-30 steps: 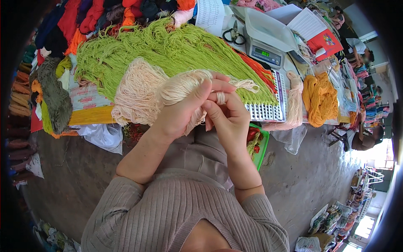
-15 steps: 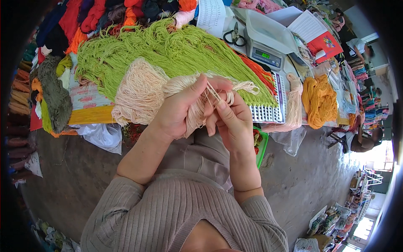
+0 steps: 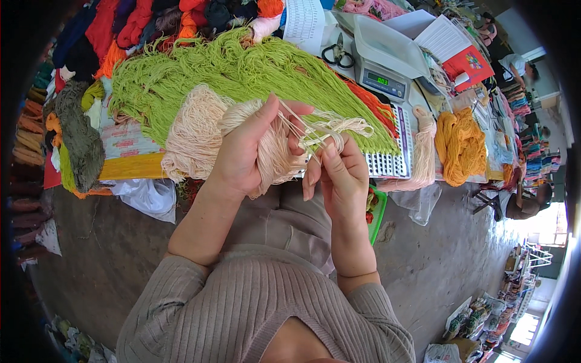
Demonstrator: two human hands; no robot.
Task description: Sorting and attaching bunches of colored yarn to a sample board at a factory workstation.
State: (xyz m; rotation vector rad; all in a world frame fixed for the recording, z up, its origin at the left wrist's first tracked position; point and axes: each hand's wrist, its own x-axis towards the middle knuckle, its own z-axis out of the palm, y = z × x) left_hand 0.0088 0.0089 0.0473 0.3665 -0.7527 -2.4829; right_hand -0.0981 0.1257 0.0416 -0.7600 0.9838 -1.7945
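Note:
A cream skein of yarn [image 3: 275, 148] hangs over my left hand [image 3: 242, 145], whose fingers curl round it with the thumb raised. Between thumb and fingers, my right hand [image 3: 341, 166] pinches several strands of the same yarn, drawn across from the left hand. A looped end of the cream yarn lies beyond my right fingers, over a wide spread of lime-green yarn [image 3: 224, 78]. To the left of my left hand rests a pale peach heap of yarn [image 3: 196, 133] at the table's near edge. My left fingertips are partly hidden behind the strands.
Beyond the yarn stand a digital scale [image 3: 384, 78] with a clear tray and black-handled scissors [image 3: 338, 53]. Right of my hands lie a pale pink skein [image 3: 425, 139] and a mustard-yellow skein [image 3: 461, 145]. A green basket [image 3: 378, 215] sits below the table edge. People are in the background at right.
My left hand has shifted left with the skein, and the gap between my hands has widened. The strands between them are now stretched and spread out.

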